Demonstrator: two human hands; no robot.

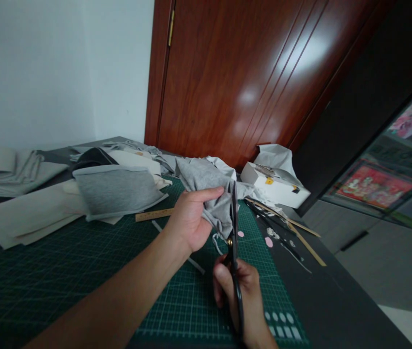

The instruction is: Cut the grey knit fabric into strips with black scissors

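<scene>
My left hand (194, 225) grips a piece of grey fabric (206, 177), its thumb on top and the fingers hidden beneath. My right hand (244, 291) is closed round the handles of black scissors (234, 223) with a brass pivot screw. The blades point away from me and lie against the right edge of the grey fabric; whether they are parted there I cannot tell. Below the pivot a thin pale strip hangs from the cloth. Both hands are above a green cutting mat (187, 310) with a white grid.
Folded grey fabric (118, 189) and cream cloth pieces (38, 208) lie at the left. A wooden ruler (154, 214) rests on the mat. On the right are a white box (276, 186), wooden sticks (307, 245) and pink scraps (268, 242). A wooden door (227, 77) stands behind.
</scene>
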